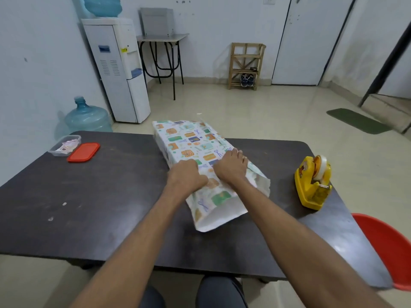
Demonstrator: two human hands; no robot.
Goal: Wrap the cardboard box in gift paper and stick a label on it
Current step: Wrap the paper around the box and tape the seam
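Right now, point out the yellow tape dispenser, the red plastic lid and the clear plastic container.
Yellow tape dispenser [304, 185]: head view, on its yellow body.
Red plastic lid [83, 152]: head view, middle of its top.
Clear plastic container [55, 152]: head view, on its near wall.

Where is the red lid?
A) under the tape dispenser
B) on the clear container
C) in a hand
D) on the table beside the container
D: the lid lies flat on the table, next to the open container.
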